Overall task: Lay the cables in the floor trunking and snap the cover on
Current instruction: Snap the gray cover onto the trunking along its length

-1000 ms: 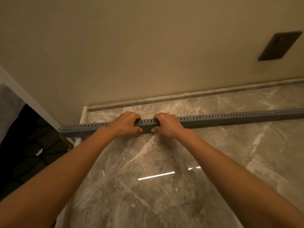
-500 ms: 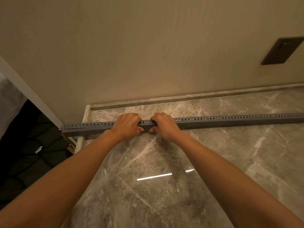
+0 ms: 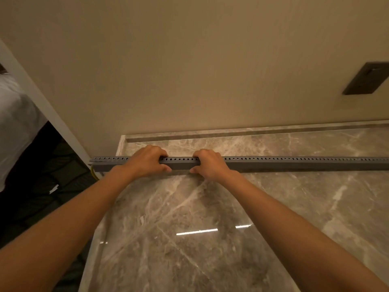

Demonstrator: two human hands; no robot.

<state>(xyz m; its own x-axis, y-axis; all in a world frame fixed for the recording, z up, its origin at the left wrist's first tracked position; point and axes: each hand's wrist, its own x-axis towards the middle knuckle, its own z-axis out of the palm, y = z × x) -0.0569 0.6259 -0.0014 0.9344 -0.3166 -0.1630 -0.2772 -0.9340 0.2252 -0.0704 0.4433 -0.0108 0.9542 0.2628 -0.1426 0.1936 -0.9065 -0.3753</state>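
Left hand (image 3: 147,162) and right hand (image 3: 210,164) grip a long grey perforated plastic trunking (image 3: 294,163) that lies on a polished grey-brown marble floor (image 3: 189,207), parallel to a beige wall (image 3: 189,70) and apart from it. Their fingers curl over its top and their thumbs press its near face, but the fingertips are hidden behind the far side. Whatever runs inside is out of sight, and whether the cover is fully seated cannot be told. A short bit of yellow cable (image 3: 93,172) shows under the left end, which overhangs the floor's edge above a dark, indistinct area. The hands sit side by side near that end, with a short bare stretch between them. The right end is cut off by the frame, below a dark rectangular wall plate (image 3: 367,79).
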